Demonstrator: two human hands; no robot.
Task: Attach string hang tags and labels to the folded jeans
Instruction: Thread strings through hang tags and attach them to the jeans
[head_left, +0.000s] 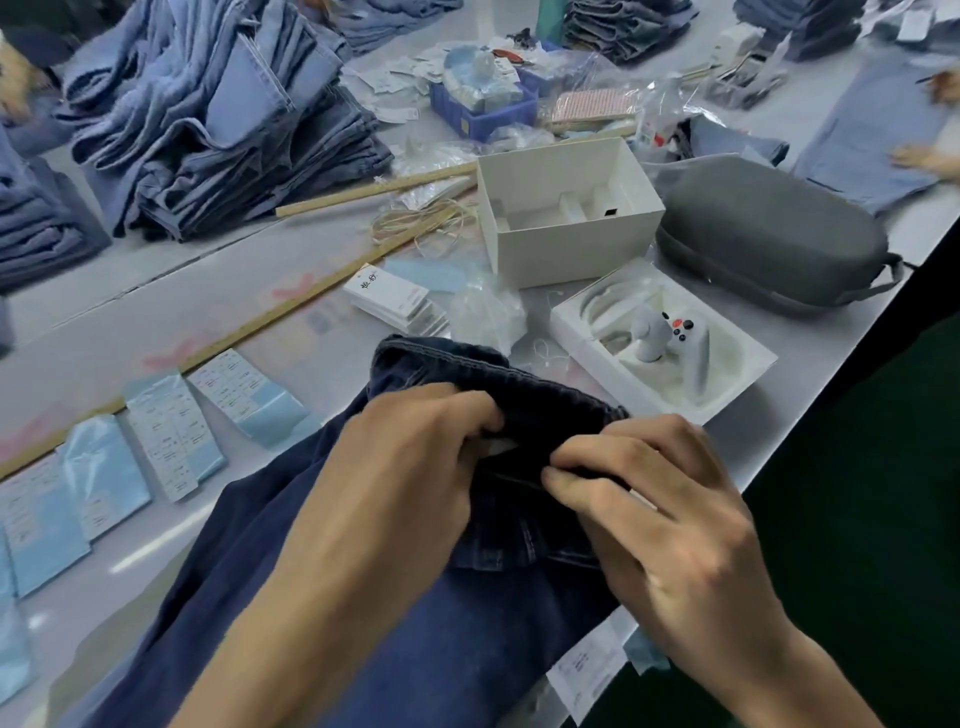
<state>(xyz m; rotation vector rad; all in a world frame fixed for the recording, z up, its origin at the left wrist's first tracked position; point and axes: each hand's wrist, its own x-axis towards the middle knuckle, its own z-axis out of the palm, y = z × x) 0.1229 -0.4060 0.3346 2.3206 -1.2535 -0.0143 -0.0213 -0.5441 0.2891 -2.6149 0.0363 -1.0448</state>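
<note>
Dark blue jeans (447, 613) lie across the near table edge, waistband turned toward the far side. My left hand (410, 467) grips the bunched waistband, fingers curled over it, with a small white tag (498, 446) showing beside its fingertips. My right hand (660, 499) pinches the waistband fabric just to the right. A stack of white hang tags (397, 301) sits just beyond the jeans. A tangle of pale string (421, 221) lies farther back. Sheets of blue-and-white labels (171, 431) lie in a row to the left.
A white open box (571, 208), a white tray with a controller (665, 343) and a grey zip case (769, 234) stand at the right. Piles of lighter jeans (223, 114) fill the back left. A wooden ruler (249, 327) crosses the table. The table edge (831, 384) runs along the right.
</note>
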